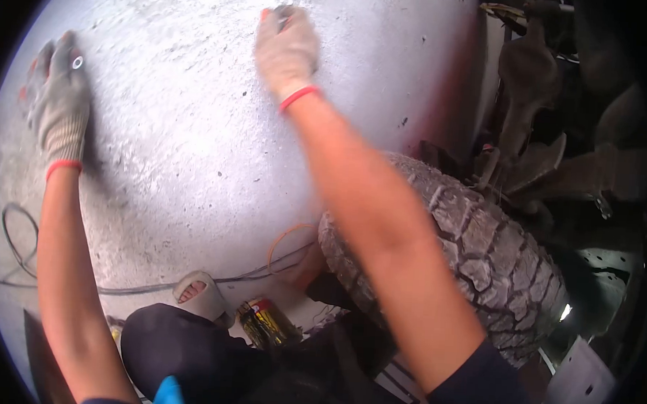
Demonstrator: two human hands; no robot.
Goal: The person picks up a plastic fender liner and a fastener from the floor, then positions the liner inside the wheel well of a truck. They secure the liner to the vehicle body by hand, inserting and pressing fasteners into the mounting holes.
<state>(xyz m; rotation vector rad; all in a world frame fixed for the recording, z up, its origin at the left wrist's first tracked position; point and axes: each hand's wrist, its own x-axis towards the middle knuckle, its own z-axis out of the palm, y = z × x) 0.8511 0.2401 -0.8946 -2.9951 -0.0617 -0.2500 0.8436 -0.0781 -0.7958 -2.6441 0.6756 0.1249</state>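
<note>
Both hands wear grey knitted gloves with red cuffs. In front of me is a large, light-grey rounded surface, rough and pitted. My left hand lies against its left side with the fingers stretched out; a small white ring shape shows on or beside a finger. My right hand is at the upper middle of the surface, fingers curled closed. Something dark and a bit of orange show at its fingertips, but I cannot make out whether these are a held thing or the glove. This hand is slightly blurred.
A muddy, thick-treaded tyre stands under my right forearm. Dark metal vehicle parts fill the right side. Below, a black cable and an orange hose run near a yellow-and-black can. A sandalled foot is beside it.
</note>
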